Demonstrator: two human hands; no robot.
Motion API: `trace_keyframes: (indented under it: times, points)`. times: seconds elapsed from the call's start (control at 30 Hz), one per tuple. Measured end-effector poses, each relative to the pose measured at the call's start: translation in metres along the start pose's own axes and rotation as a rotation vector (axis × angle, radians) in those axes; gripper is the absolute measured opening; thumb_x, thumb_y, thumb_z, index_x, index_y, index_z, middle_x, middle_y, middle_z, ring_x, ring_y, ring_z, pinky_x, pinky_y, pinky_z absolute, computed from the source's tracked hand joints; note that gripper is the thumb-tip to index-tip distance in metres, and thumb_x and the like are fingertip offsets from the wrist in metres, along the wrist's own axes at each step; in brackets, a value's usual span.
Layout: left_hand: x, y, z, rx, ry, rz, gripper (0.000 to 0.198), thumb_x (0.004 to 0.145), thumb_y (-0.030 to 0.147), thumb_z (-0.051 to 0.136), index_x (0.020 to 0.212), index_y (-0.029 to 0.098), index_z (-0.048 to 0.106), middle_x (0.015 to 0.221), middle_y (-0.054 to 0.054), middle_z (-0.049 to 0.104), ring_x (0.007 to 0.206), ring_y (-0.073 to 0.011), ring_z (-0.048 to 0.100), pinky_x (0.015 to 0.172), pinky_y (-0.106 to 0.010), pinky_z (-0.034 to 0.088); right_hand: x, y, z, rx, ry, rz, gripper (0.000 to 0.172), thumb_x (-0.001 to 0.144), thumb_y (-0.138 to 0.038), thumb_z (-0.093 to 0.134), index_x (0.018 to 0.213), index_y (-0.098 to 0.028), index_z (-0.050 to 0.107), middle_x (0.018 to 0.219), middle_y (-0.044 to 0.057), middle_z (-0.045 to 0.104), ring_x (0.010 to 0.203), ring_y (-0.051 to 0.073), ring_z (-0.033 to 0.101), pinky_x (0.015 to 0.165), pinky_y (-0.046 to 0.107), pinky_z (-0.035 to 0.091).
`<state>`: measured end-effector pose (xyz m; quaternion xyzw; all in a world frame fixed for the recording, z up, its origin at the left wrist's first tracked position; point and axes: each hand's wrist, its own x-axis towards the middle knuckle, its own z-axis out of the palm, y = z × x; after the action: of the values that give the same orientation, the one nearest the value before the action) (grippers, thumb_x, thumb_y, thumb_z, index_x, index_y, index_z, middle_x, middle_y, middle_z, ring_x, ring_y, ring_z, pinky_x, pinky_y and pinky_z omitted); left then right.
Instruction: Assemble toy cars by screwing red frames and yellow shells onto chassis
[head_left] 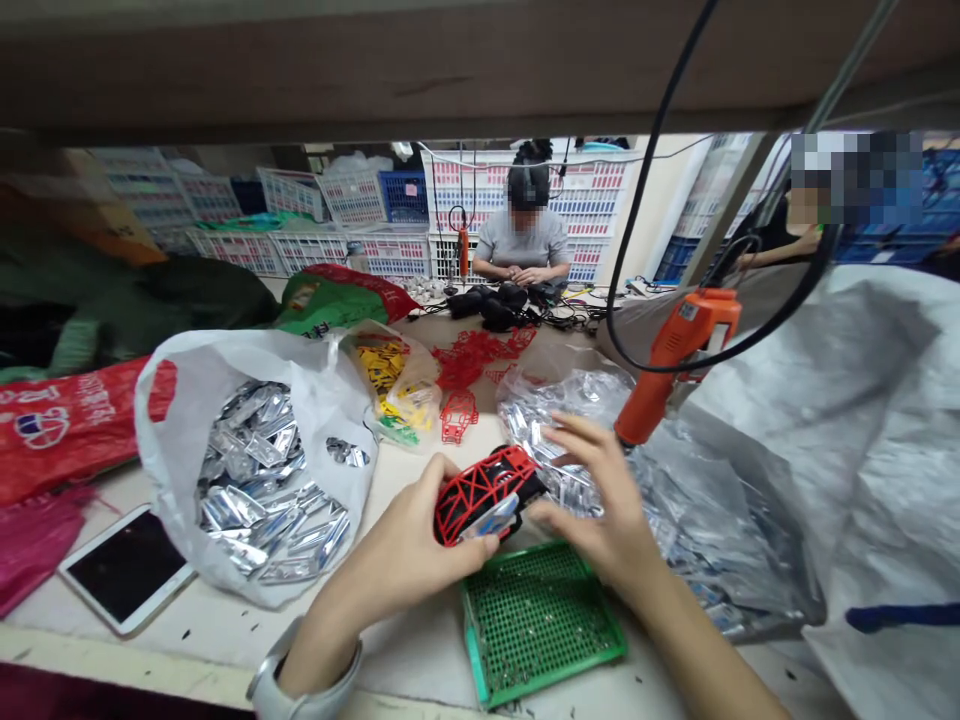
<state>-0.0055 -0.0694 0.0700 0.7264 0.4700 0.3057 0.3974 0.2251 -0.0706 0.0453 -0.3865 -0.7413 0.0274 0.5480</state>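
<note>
1. Head view: the left hand has its thumb and fingers clamped on the car, which is held above the surface, beyond the back edge of the tray, toward that edge's left corner.
2. The right hand has its fingers spread apart, with thumb and fingertips just beside the car's right end; whether they touch it, I cannot tell.
3. Done, as far as it shows: the red cage sits over the black body, and a silver panel lies along the near side. This looks like a car partly put together.
4. Blur and the fingers hide the joints, so whether cage and panel are fastened is uncertain.
5. Left, by the look of it, is much more of the same: loose frames lie toward the surface's back edge, and silver parts fill the white bag near its left edge.
6. Screws lie within the tray's edges; the driver hangs unheld toward the surface's right edge.
</note>
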Motion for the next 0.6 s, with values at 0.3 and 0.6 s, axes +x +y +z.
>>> trace_keyframes:
  times: [0.3,0.6]
  points:
    - [-0.049,-0.022,0.028,-0.504,0.381,-0.158,0.076,0.081,0.052,0.078,0.148,0.029,0.050,0.145,-0.010,0.064,0.128,-0.0305,0.065,0.110,-0.043,0.052,0.023,0.043,-0.034,0.153,0.626,0.568,0.050,0.092,-0.067,0.054,0.110,-0.022,0.064,0.112,0.009,0.068,0.110,0.028,0.064,0.103,0.051,0.047]
    - [-0.067,-0.034,0.034,-0.540,0.491,-0.273,0.071,0.082,0.054,0.076,0.145,0.034,0.052,0.149,-0.004,0.061,0.130,-0.0283,0.063,0.112,-0.038,0.050,0.024,-0.007,-0.050,0.581,0.122,0.503,0.048,0.066,-0.061,0.087,0.086,-0.024,0.065,0.076,0.001,0.069,0.073,0.023,0.070,0.067,0.038,0.059]
